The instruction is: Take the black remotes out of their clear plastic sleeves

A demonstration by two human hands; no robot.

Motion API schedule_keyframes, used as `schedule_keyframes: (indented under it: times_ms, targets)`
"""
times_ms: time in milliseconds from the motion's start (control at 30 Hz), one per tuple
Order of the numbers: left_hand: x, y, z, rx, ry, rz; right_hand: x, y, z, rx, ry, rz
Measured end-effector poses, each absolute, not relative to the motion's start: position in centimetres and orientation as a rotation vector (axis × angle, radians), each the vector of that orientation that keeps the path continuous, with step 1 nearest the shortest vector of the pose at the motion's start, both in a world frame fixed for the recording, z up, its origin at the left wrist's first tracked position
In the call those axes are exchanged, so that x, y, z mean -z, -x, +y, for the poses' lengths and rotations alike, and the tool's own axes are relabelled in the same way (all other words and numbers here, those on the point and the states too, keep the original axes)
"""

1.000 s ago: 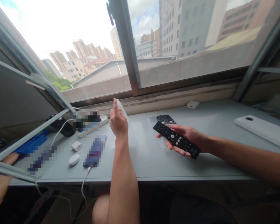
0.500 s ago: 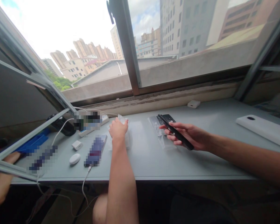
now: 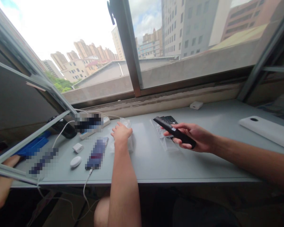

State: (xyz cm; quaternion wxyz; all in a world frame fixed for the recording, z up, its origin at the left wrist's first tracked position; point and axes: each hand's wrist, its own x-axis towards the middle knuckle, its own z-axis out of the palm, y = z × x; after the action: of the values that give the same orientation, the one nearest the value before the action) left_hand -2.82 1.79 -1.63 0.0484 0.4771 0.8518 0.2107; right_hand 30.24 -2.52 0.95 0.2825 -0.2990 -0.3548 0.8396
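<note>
In my right hand is a black remote control, its smooth side towards me and its far end tilted up to the left. Beyond it, another black remote with rows of buttons lies on the table, next to clear plastic bags partly hidden by my fingers. My left hand rests on a pile of clear plastic bags, with its fingers apart. What lies under that palm is hidden.
Left on the grey table are a blurred phone on a cable, a white oval case, a charger plug and a power strip. Another person's arm reaches a blue tray. A white device lies right.
My right hand has turned the remote, so its smooth side now faces me and its far end sits further left. My left hand has shifted slightly right on the bags.
</note>
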Motion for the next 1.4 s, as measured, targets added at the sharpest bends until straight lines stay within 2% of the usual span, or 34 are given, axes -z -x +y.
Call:
schedule_keyframes:
  times_ms: [467, 667, 900, 1400]
  targets:
    - [-0.8, 1.2, 0.8, -0.696, -1.581, 2.691, -0.4, -30.4, -2.4, -2.256, 0.806, -0.965]
    - [0.2, 1.3, 1.2, -0.361, -1.476, 2.647, -0.7, -30.1, -2.4, -2.233, 0.826, -0.952]
    - [0.5, 1.6, 1.2, -0.286, -1.548, 2.633, -0.2, -30.3, -2.1, -2.324, 0.664, -0.783]
    - [1.2, 1.5, 1.4, -0.368, -1.547, 2.706, -0.7, -30.2, -2.2, -2.35, 0.702, -0.803]
